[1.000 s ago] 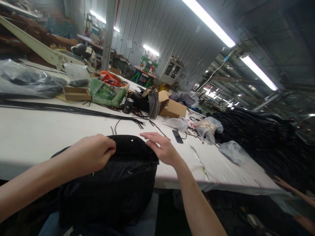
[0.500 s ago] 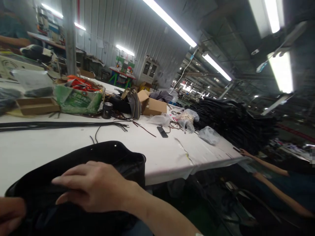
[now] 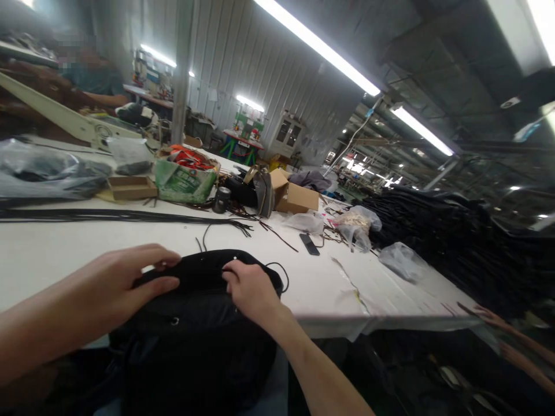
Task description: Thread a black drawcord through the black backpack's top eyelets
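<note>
A black bag (image 3: 195,346) with metal eyelets stands at the table's near edge, its mouth facing up. My left hand (image 3: 143,280) is at the left of the mouth, thumb in front and fingers behind, closed on the rim. Inside the opening on the right, my right hand (image 3: 251,289) has its fingers pinched together. A thin dark end shows at those fingertips, and a black cord (image 3: 286,277) loops out behind that hand. Most of what the right fingers hold is hidden by the hand.
Long black cords (image 3: 130,216) lie across the white table (image 3: 87,237). Behind are a green bag (image 3: 184,182) of orange straps, a dark tin (image 3: 222,200) and a cardboard box (image 3: 299,197). A phone (image 3: 309,244) lies right of centre. A co-worker's hands (image 3: 494,318) are at far right.
The view has swung left. My left hand has come in onto the bag's rim. My right hand has gone from loosely spread over the opening to a pinch, and a cord loop now shows beside it.
</note>
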Demonstrator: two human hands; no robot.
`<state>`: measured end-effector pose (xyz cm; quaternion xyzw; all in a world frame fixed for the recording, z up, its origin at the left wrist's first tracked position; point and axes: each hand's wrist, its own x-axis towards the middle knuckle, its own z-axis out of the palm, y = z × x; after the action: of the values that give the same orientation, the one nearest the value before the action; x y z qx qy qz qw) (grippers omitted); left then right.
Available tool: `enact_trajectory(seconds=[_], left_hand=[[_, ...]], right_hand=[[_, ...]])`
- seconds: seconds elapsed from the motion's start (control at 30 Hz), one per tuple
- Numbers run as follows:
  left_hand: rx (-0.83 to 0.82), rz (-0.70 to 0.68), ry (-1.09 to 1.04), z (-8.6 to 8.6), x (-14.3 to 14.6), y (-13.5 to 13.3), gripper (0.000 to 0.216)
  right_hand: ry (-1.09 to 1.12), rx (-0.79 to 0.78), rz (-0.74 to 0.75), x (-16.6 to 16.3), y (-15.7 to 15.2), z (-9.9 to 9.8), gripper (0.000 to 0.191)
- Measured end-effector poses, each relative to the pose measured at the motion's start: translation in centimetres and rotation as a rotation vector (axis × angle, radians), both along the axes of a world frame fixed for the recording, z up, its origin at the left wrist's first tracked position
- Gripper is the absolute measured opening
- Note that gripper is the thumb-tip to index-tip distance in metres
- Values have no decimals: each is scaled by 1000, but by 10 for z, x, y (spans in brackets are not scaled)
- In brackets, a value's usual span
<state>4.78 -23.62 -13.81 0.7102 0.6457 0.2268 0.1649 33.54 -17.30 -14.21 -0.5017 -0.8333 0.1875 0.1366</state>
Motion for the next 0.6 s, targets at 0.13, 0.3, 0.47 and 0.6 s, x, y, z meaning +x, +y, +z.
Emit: enact_trajectory(seconds=[0.13, 0.3, 0.47, 0.6], left_hand=[[-27, -129, 0, 7, 34, 58, 55], [-164, -282, 98, -8, 76, 117, 59], [-193, -377, 120, -22, 106, 154, 44], [-212, -404, 94, -36, 113, 167, 34]], right_hand=[[-312, 127, -198, 12, 24, 4, 31], [-433, 172, -226, 5, 32, -6, 30], [-451, 202, -239, -4, 39, -13, 28], [-453, 203, -215, -5, 45, -15, 26]])
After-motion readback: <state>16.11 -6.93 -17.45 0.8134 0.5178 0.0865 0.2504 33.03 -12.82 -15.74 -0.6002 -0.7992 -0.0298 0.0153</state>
